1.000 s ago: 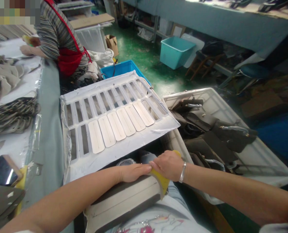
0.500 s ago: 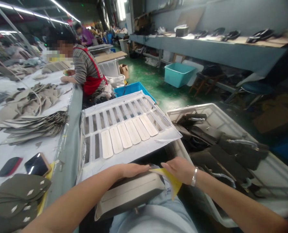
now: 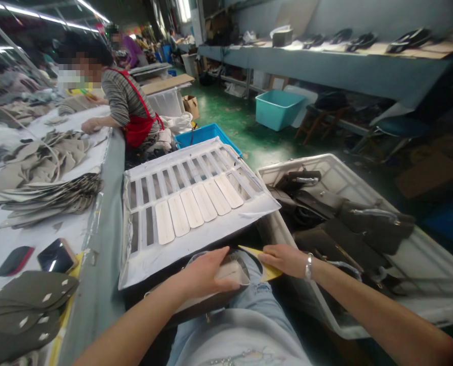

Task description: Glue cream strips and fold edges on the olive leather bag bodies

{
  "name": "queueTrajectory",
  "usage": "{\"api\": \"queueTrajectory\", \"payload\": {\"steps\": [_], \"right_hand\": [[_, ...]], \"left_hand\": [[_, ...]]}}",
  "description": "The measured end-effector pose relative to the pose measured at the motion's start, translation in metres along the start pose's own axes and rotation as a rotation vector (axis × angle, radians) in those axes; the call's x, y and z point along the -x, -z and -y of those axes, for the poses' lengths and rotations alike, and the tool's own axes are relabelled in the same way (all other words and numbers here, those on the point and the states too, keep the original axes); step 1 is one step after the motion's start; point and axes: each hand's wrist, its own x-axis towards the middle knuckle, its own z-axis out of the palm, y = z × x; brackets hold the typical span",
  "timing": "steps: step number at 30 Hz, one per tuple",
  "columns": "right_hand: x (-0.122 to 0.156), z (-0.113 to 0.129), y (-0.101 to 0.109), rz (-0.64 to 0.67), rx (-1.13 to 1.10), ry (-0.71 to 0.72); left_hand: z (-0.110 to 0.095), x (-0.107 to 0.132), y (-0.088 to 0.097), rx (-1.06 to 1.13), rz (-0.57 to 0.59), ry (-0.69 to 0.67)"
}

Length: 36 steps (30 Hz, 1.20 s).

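My left hand [image 3: 207,278] grips a dark-edged panel of bag material [image 3: 211,297] on my lap, and the panel tilts with a pale glued strip along it. My right hand [image 3: 285,260] pinches a yellow flat scraper [image 3: 262,264] just past the panel's end. Above both hands lies a white slotted stencil board [image 3: 195,203], with several pale strips [image 3: 178,216] in its nearer row of slots. Part of the panel is hidden behind my left hand.
A co-worker's arm in a striped sleeve [image 3: 112,122] reaches over the long table [image 3: 31,234] stacked with cut pieces. A phone [image 3: 56,255] lies near its edge. To my right, a white crate [image 3: 344,175] holds dark bags. A blue crate [image 3: 207,136] stands beyond the board.
The panel has tilted and swung up under my left hand. The yellow scraper now lies flatter, and my right hand has drawn slightly back from the panel.
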Motion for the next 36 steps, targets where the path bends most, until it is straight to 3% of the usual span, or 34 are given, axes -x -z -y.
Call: {"api": "queueTrajectory", "payload": {"steps": [4, 7, 13, 22, 31, 36], "right_hand": [[0.03, -0.01, -0.026, 0.303, -0.404, -0.015], [0.036, -0.002, -0.036, 0.404, -0.7, -0.054], [0.019, 0.017, -0.031, 0.428, -0.661, -0.064], [0.014, 0.02, -0.035, 0.362, -0.627, -0.145], [0.004, 0.027, -0.019, 0.431, -0.439, -0.149], [0.0, 0.028, -0.026, 0.439, -0.541, -0.185]], "left_hand": [[-0.013, 0.008, -0.027, -0.303, -0.101, 0.01], [-0.02, 0.004, -0.037, -0.396, -0.144, 0.041], [-0.02, 0.002, -0.042, -0.445, -0.185, 0.029], [-0.016, 0.002, -0.042, -0.431, -0.203, -0.071], [-0.009, 0.003, -0.045, -0.405, -0.207, -0.072], [-0.009, 0.002, -0.045, -0.395, -0.207, -0.078]]}}
